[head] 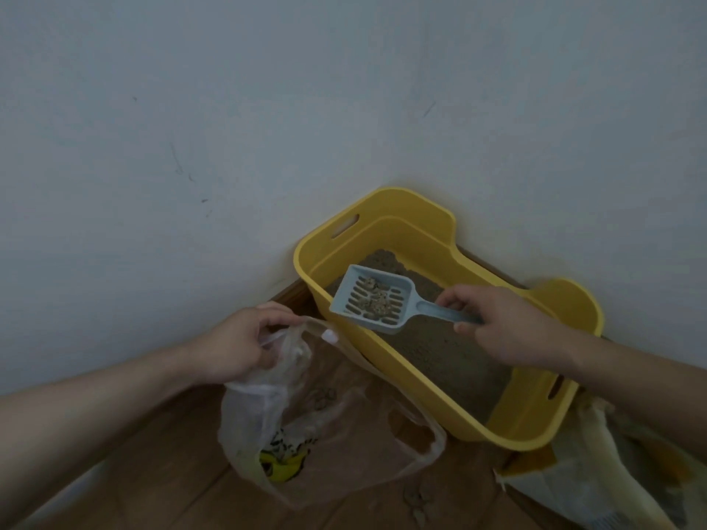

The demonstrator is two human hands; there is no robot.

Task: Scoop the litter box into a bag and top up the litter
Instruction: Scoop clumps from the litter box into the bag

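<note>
A yellow litter box (417, 392) with grey-brown litter sits in the room's corner. My right hand (509, 327) grips the handle of a pale blue slotted scoop (373, 298), held over the box's left wall with a few clumps in it. My left hand (241, 346) pinches the rim of a clear plastic bag (329, 422) and holds it open on the floor just left of the box. Some clumps lie inside the bag.
A litter sack (597, 476), white and yellow, lies on the wooden floor at the lower right beside the box. A few spilled clumps (417, 503) lie on the floor below the bag. Grey walls close the corner behind the box.
</note>
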